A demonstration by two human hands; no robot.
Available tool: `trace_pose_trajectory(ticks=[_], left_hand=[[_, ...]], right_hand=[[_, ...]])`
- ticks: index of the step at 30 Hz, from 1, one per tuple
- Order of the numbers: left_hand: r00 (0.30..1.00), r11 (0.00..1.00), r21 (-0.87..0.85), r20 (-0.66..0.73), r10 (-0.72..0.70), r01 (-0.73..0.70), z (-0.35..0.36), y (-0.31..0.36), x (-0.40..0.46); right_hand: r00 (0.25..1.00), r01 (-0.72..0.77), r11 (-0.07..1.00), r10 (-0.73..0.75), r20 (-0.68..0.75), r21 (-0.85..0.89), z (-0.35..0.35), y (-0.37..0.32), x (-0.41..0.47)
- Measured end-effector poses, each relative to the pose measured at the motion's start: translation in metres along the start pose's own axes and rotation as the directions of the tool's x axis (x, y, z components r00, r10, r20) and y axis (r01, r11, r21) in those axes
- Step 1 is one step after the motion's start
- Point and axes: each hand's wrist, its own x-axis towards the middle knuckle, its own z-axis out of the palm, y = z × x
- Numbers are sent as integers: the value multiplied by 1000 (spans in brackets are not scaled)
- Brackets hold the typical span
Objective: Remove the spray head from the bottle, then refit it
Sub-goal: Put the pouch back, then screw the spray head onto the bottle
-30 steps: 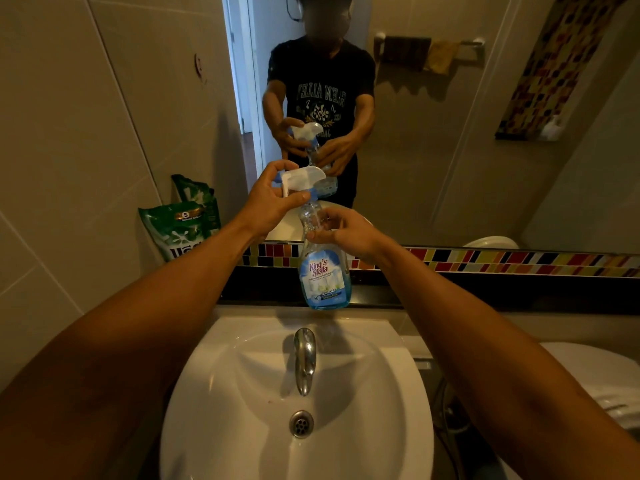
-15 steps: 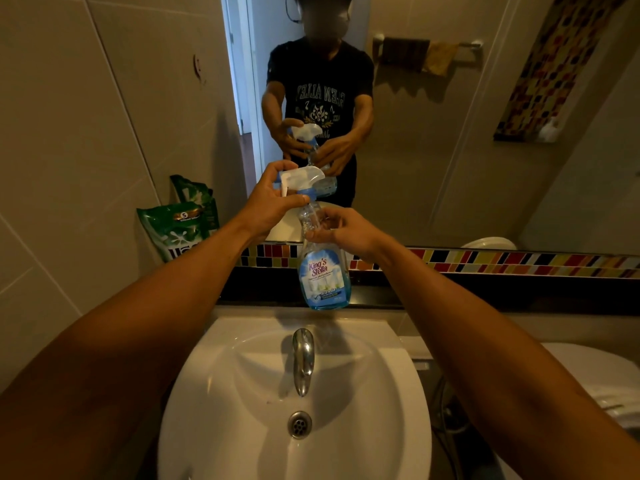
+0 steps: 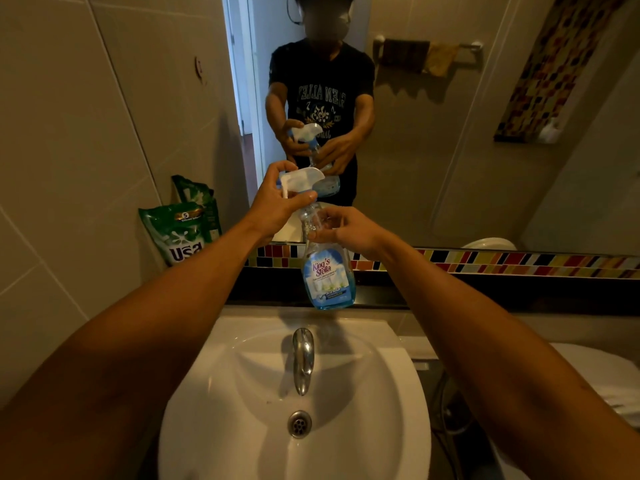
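Both arms reach forward above the sink (image 3: 398,403). The left hand (image 3: 277,209) pinches closed, slightly higher than the right hand (image 3: 346,228), whose grip is curled.

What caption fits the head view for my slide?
Over the sink, left hand grips the spray head while right hand holds the bottle neck.

head cam | looks forward-down over sink (image 3: 398,393) | close (mirror (image 3: 450,150) ahead)

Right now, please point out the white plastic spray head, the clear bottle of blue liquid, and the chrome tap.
White plastic spray head (image 3: 300,179), head view, top shroud.
Clear bottle of blue liquid (image 3: 329,277), head view, label.
Chrome tap (image 3: 303,358), head view, spout.
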Motion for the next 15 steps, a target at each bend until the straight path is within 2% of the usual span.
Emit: trace_pose_trajectory(ticks=[9,15], left_hand=[[1000,1000,-23,17,-15,15,0,7,0],[1000,1000,-5,-3,24,-24,1,6,-3]], right_hand=[[1000,0,1000,0,5,15,-7,-1,0],[1000,-12,1000,12,-2,21,-11,2,4]])
